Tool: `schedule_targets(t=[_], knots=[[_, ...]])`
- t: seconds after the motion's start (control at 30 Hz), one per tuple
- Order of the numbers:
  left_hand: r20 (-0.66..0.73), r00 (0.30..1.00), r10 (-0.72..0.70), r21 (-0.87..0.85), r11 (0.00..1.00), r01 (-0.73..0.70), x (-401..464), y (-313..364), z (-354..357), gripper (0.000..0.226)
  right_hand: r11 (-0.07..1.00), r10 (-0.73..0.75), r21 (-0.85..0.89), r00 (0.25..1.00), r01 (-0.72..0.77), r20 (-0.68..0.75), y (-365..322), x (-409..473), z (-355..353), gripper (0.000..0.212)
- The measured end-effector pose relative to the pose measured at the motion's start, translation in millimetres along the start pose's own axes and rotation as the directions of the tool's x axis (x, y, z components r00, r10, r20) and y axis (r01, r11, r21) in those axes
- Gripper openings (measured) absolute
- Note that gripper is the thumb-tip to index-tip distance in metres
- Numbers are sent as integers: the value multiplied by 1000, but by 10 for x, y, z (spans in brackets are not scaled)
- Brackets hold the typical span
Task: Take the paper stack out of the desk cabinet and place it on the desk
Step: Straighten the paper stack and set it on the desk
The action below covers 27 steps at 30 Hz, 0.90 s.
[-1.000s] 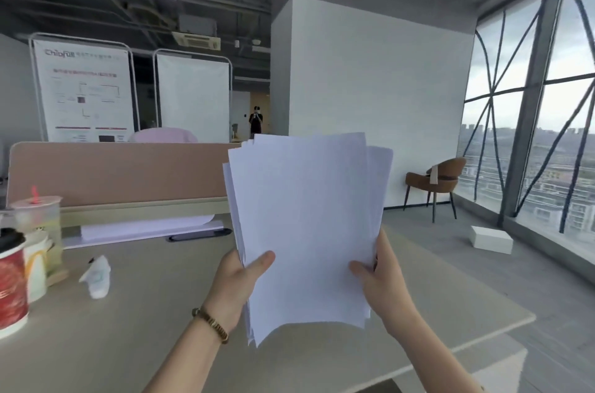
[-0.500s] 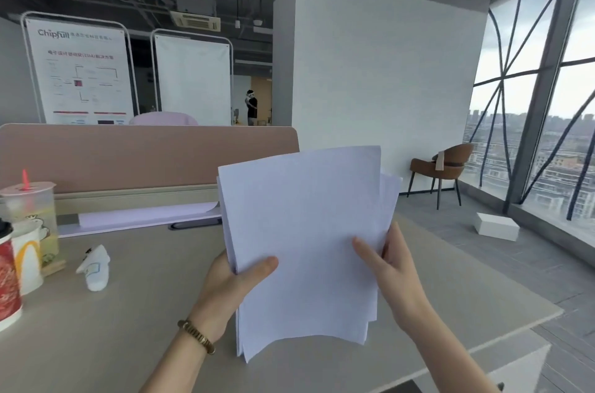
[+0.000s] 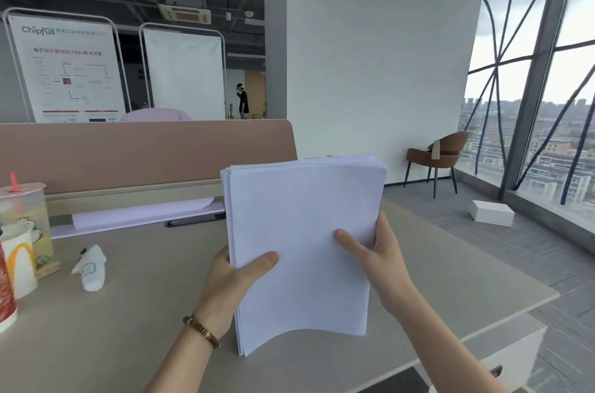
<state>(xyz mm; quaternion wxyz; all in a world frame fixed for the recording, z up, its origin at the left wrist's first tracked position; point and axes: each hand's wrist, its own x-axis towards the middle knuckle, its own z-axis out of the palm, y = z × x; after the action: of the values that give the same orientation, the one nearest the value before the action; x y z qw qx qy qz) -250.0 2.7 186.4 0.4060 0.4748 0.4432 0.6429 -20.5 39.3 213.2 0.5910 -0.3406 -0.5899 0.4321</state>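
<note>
A white paper stack (image 3: pixel 302 231) stands nearly upright over the beige desk (image 3: pixel 128 312), its bottom edge curved and close to or touching the desktop. My left hand (image 3: pixel 235 276), with a bracelet at the wrist, grips the stack's left edge, thumb on the front. My right hand (image 3: pixel 373 254) grips the right edge, thumb across the front sheet. The sheets are squared together at the top. The desk cabinet shows only as a white front (image 3: pixel 515 357) with a dark opening at the bottom right.
Paper cups (image 3: pixel 19 251) and a crumpled tissue (image 3: pixel 91 267) sit at the desk's left. A pink divider panel (image 3: pixel 145 154) backs the desk, with white sheets (image 3: pixel 138 215) and a dark pen tray below it. A brown chair (image 3: pixel 441 154) and white box (image 3: pixel 492 212) stand on the floor right.
The stack has come down from a raised, fanned-out hold to just above the desktop, and its sheets are now squared together. Both hands lowered with it.
</note>
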Motion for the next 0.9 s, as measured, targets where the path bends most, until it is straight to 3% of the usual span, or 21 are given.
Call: schedule_targets(t=[0.17,0.33,0.4,0.5,0.57,0.7,0.8,0.9], knots=[[-50,997,-66,52,996,68,-84,-238,13,40,1000,28,3,1000,-28,-7,230,-95,7,47],[-128,991,-37,47,998,43,-8,-203,103,18,997,-15,70,998,20,-62,236,-98,61,42],[-111,993,-27,46,998,32,20,-182,105,22,997,-25,70,997,30,-72,210,-93,47,35],[-56,998,-37,24,999,38,57,-159,65,46,998,-52,34,998,53,-30,117,-55,-13,29],[-44,998,-39,13,999,39,74,-149,53,57,991,-133,-19,991,132,-25,-13,27,-43,46],[-48,999,-19,13,1000,20,84,-146,63,55,930,-306,-206,952,305,31,-318,230,-45,85],[-42,999,-6,14,1000,6,84,-153,58,56,831,-369,-407,923,379,106,-450,333,-68,85],[-31,999,-10,11,1000,11,103,-165,41,54,756,-392,-517,910,402,135,-517,369,-79,63]])
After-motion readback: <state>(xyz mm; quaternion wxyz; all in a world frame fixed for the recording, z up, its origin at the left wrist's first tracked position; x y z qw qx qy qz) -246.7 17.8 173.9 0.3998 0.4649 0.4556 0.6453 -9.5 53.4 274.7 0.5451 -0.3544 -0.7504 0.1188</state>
